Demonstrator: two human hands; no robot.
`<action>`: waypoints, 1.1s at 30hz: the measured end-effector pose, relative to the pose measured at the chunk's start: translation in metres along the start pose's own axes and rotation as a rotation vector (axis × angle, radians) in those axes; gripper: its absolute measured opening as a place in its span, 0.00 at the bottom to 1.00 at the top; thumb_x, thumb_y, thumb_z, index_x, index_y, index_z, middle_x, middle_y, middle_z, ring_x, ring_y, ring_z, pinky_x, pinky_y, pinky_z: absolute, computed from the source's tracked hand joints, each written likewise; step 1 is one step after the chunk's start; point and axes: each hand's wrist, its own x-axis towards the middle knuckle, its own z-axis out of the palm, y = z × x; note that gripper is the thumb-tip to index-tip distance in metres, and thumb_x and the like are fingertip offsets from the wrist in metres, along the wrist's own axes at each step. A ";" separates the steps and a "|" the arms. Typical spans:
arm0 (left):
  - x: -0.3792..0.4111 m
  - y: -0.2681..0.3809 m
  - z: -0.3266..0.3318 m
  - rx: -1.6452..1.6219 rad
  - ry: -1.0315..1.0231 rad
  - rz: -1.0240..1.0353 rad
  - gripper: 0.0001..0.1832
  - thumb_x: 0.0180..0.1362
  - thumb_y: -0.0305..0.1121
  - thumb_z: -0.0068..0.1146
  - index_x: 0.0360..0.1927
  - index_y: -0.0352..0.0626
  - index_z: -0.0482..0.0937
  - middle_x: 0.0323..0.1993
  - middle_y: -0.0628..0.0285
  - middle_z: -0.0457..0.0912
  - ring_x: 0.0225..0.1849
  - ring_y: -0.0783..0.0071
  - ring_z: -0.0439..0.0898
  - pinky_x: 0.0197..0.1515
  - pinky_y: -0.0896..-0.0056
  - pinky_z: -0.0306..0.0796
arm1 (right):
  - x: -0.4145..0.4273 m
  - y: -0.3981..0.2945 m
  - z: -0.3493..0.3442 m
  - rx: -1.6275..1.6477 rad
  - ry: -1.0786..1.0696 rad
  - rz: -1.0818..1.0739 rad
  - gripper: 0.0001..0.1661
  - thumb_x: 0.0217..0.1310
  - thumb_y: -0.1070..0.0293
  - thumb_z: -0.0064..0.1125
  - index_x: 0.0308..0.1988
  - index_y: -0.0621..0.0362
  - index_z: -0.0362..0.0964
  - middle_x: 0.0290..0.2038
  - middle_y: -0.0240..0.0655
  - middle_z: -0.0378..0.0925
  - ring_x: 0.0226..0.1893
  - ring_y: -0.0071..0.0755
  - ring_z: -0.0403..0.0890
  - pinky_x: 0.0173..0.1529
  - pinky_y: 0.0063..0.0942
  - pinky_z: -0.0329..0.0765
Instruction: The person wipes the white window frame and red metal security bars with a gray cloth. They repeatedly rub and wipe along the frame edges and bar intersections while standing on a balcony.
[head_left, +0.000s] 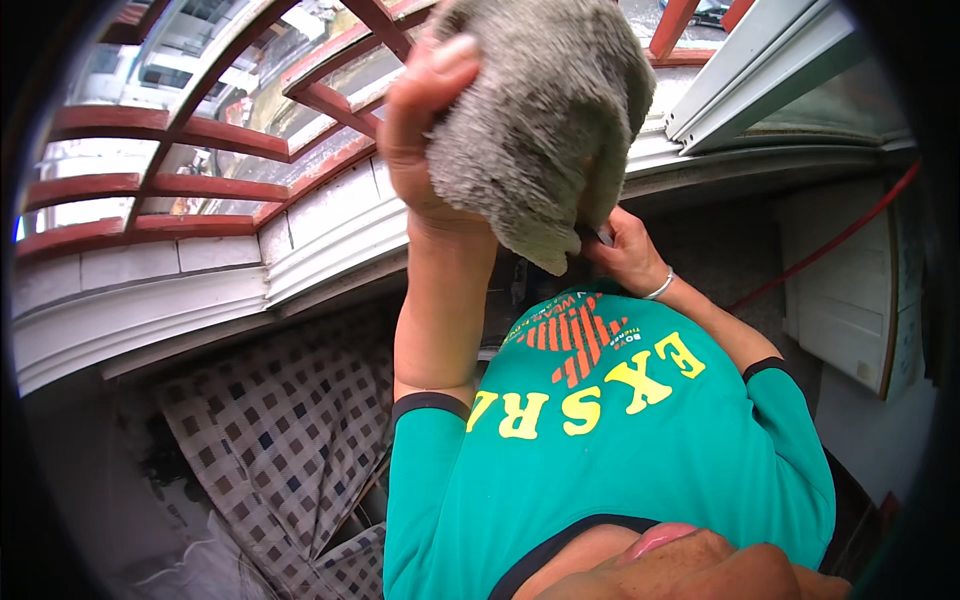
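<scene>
My left hand (420, 127) is raised in front of me and grips a grey plush cloth item (525, 127) by its left side. The thumb lies on the fur, and the other fingers are mostly hidden behind it. The item is bunched and hangs in folds, with a lower tip (553, 259) pointing down, so its exact kind cannot be told. Lower and to the right, close to my belly, my right hand (634, 251) pinches a small dark and silvery thing (602, 237) beside the plush item's lower edge. A bracelet circles that wrist.
Red window bars (214, 139) stand beyond a white sill (337, 247), with a street below. At right are a white sliding window frame (757, 75), a red cord (832, 259) and a white cabinet (836, 285). A checked cloth (277, 420) drapes at lower left.
</scene>
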 end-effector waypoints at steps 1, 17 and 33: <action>0.006 0.001 -0.006 0.104 0.005 0.128 0.07 0.64 0.27 0.49 0.42 0.39 0.77 0.52 0.50 0.79 0.55 0.60 0.76 0.61 0.56 0.71 | -0.005 -0.004 -0.005 0.071 -0.063 0.076 0.23 0.60 0.77 0.60 0.55 0.58 0.71 0.21 0.24 0.69 0.19 0.14 0.68 0.26 0.18 0.68; -0.092 0.010 -0.130 1.037 0.305 -0.399 0.08 0.57 0.24 0.62 0.36 0.39 0.73 0.31 0.69 0.73 0.33 0.82 0.70 0.38 0.79 0.67 | -0.028 -0.111 -0.118 -0.514 0.149 0.005 0.25 0.67 0.75 0.53 0.63 0.59 0.69 0.27 0.27 0.70 0.27 0.17 0.69 0.34 0.21 0.69; -0.094 0.006 -0.114 1.235 0.334 -0.329 0.12 0.56 0.30 0.61 0.40 0.36 0.71 0.28 0.60 0.74 0.30 0.72 0.72 0.38 0.69 0.70 | -0.029 -0.151 -0.105 -0.665 0.115 -0.132 0.22 0.70 0.73 0.48 0.61 0.56 0.73 0.21 0.27 0.73 0.20 0.21 0.72 0.26 0.26 0.69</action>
